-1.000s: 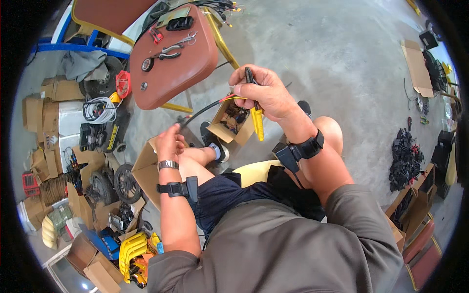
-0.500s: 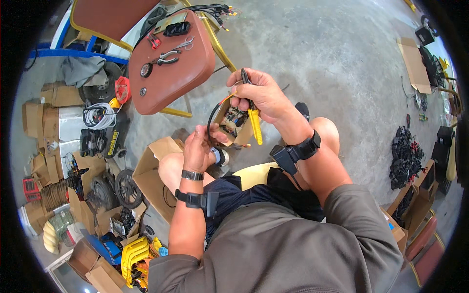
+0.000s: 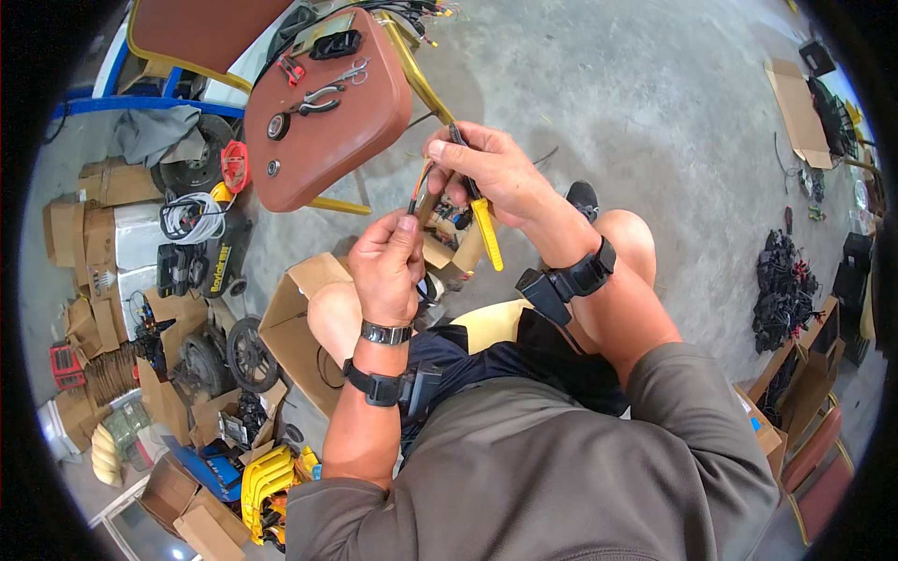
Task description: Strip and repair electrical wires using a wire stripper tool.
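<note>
My left hand (image 3: 387,266) pinches a black cable (image 3: 412,204) between thumb and fingers. Thin coloured wires (image 3: 424,173), red and yellow among them, come out of its end and run up to the fingertips of my right hand (image 3: 496,173). That hand is closed around a slim tool with a yellow handle (image 3: 486,234) and a dark upper part; its exact kind is partly hidden by the fingers. Below the hands, a small cardboard box (image 3: 465,251) with assorted small parts stands on the floor.
Ahead on the left, a brown chair seat (image 3: 327,159) carries pliers (image 3: 318,101), scissors (image 3: 355,71) and a roll of black tape (image 3: 278,125). An open cardboard box (image 3: 299,290) stands beside my left leg. Dark cables (image 3: 784,290) lie heaped on the floor at right.
My left hand has risen and moved right, from an open pose beside the cable to a pinch on it near the coloured wires. My right hand has shifted slightly left with the tool.
</note>
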Demonstrator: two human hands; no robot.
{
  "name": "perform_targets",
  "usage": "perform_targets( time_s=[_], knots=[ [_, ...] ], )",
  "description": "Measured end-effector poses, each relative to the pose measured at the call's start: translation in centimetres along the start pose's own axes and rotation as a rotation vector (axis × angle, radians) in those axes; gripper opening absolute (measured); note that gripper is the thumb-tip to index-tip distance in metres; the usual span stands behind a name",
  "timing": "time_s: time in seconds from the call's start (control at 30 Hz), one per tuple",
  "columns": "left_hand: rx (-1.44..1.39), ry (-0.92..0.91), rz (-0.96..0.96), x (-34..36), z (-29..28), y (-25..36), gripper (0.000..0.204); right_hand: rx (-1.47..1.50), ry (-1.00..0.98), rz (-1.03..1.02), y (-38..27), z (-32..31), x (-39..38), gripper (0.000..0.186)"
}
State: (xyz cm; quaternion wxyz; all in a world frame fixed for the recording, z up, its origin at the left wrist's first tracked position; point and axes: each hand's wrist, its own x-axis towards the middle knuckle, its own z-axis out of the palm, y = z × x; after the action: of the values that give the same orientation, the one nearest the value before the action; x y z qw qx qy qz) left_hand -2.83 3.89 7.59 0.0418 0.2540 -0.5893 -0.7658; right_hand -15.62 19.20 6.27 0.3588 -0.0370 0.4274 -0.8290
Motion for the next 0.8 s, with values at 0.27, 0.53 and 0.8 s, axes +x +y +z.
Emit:
perform_targets(
  time_s=[0.27,0.53,0.8],
  knots=[
    [-0.081,0.029,-0.108,-0.02,-0.01,0.55,0.021,-0.151,-0.022,-0.071,0.85,-0.20,0.48,0.023],
    [-0.062,-0.007,-0.172,-0.16,-0.20,0.59,0.019,-0.129,0.019,-0.153,0.94,0.00,0.59,0.026],
    [-0.029,0.019,-0.205,-0.10,-0.24,0.35,0.017,-0.226,0.012,-0.217,1.08,-0.19,0.77,0.027]
  ],
)
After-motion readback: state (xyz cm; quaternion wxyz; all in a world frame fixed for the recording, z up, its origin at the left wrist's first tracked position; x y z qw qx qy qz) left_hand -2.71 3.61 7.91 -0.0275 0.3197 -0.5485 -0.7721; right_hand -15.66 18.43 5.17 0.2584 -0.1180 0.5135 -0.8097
